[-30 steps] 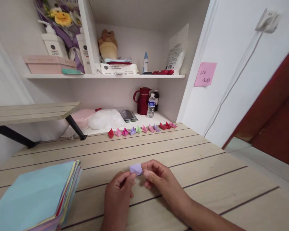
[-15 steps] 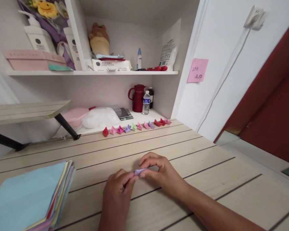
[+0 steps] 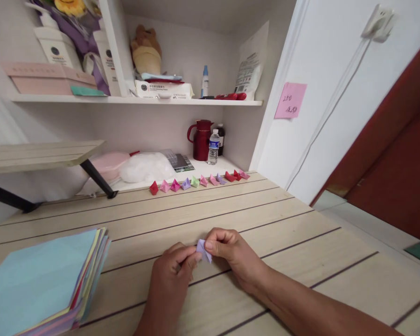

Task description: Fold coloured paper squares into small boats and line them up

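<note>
A small piece of folded purple paper (image 3: pixel 204 252) is held between my two hands above the wooden table. Thumb and fingers of my left hand (image 3: pixel 173 268) pinch its left edge. On the other side, my right hand (image 3: pixel 233 252) grips the upper right edge, with the thumb lying over the paper's face. A crease crosses the paper, and its lower tip points down. Part of it is hidden behind my fingertips. Along the far table edge stands a row of several small folded paper boats (image 3: pixel 186 184) in red, pink, purple and green.
A stack of coloured paper (image 3: pixel 42 275) lies at the left of the table (image 3: pixel 266 214). Behind it stands a small raised shelf (image 3: pixel 45 154) on black legs. A red jug (image 3: pixel 201 140) and a water bottle (image 3: pixel 213 148) stand in the cabinet beyond the boats.
The purple paper has been turned from a narrow, flat-lying shape to show a broader creased face. My right hand's fingers have curled in closer, the thumb now on the paper.
</note>
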A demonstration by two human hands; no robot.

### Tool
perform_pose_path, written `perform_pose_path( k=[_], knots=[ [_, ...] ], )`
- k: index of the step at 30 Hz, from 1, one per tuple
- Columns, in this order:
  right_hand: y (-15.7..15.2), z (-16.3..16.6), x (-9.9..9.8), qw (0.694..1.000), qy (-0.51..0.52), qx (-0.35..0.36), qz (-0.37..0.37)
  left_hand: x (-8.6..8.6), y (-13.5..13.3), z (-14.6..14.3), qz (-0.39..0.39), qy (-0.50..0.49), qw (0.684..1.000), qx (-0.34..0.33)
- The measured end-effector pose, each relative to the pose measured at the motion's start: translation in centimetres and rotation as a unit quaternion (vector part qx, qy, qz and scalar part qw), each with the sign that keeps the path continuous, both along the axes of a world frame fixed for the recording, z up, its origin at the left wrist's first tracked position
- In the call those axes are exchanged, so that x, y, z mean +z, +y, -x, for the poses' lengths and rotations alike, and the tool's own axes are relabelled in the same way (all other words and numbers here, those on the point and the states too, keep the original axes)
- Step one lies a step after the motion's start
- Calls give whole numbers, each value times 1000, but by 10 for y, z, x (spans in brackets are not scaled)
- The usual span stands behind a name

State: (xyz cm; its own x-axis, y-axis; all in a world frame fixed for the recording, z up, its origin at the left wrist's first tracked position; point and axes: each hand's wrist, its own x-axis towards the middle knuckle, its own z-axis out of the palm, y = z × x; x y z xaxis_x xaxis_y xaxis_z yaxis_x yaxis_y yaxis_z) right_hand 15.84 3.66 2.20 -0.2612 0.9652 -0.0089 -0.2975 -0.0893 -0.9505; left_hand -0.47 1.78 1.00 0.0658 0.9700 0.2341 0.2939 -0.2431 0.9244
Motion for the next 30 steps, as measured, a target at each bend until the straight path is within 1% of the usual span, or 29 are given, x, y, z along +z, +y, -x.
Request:
perform_pose_path(
  k=[2,3,5,7,9,12,15,17,19,21,23,25,28,30],
  knots=[
    [2,-1,-1,1000,-23,9,0,-1,2,1,-5,20,1000,8],
    [3,-3,-2,999,-48,13,-15,-2,2,1,-13,39,999,19],
    [5,-7,-2,991,-108,8,-80,-3,4,2,-36,81,995,45],
    [7,-12,-1,973,-163,-17,-163,-4,5,3,-51,107,991,65],
    [10,-17,0,954,-202,-46,-215,-4,6,3,-61,119,988,78],
    [12,-21,0,943,-237,-57,-227,-2,6,4,-78,128,984,96],
    [12,-19,-2,946,-244,-47,-210,0,3,4,-91,128,982,103],
    [11,-16,-2,961,-208,-41,-176,0,1,1,-85,103,986,100],
    [10,-14,-1,986,-129,-38,-104,-1,0,-2,-64,45,991,108],
    [10,-13,-1,998,-41,-39,-20,-4,-1,-5,-35,-15,992,118],
    [11,-15,-2,998,25,-49,39,-5,-2,-8,-9,-42,993,111],
    [13,-17,-3,993,76,-53,76,-6,-3,-10,15,-60,994,87],
    [16,-20,-5,984,136,-36,109,-4,-5,-13,31,-115,989,89],
    [16,-20,-5,982,148,-21,117,-1,-6,-14,37,-152,983,96]
  ],
)
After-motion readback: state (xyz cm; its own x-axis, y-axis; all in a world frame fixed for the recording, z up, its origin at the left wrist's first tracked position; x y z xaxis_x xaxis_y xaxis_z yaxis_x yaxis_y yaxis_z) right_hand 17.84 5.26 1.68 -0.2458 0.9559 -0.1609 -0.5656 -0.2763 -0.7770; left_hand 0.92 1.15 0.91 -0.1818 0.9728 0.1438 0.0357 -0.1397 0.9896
